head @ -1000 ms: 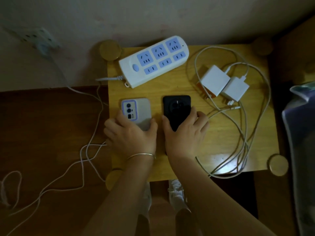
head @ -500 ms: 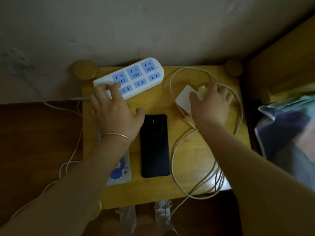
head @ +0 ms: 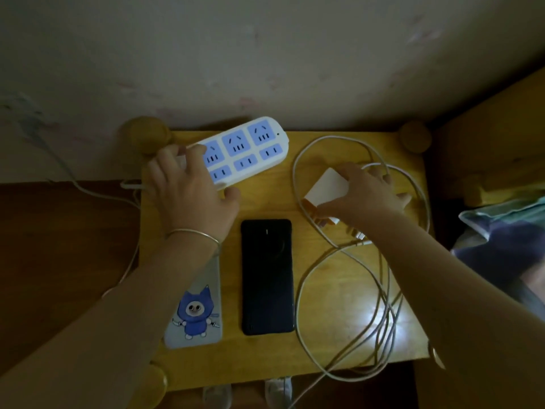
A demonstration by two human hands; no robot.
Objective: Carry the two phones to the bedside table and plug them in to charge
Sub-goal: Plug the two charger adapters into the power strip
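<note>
Both phones, the black phone (head: 267,276) and the cartoon-cased phone (head: 197,312), lie lengthwise on the worktop (head: 333,293). The right hand (head: 368,194) closes its fingers (head: 330,207) on a white charger (head: 327,186), while the left hand (head: 191,190) spreads wide on the power strip (head: 244,149) lying to the charger's left.

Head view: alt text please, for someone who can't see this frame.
Seen from above, a person's left hand rests on a white power strip while the right hand closes on a white charger on a wooden bedside table. A black phone and a cartoon-cased phone lie unplugged beside loose white cables.
</note>
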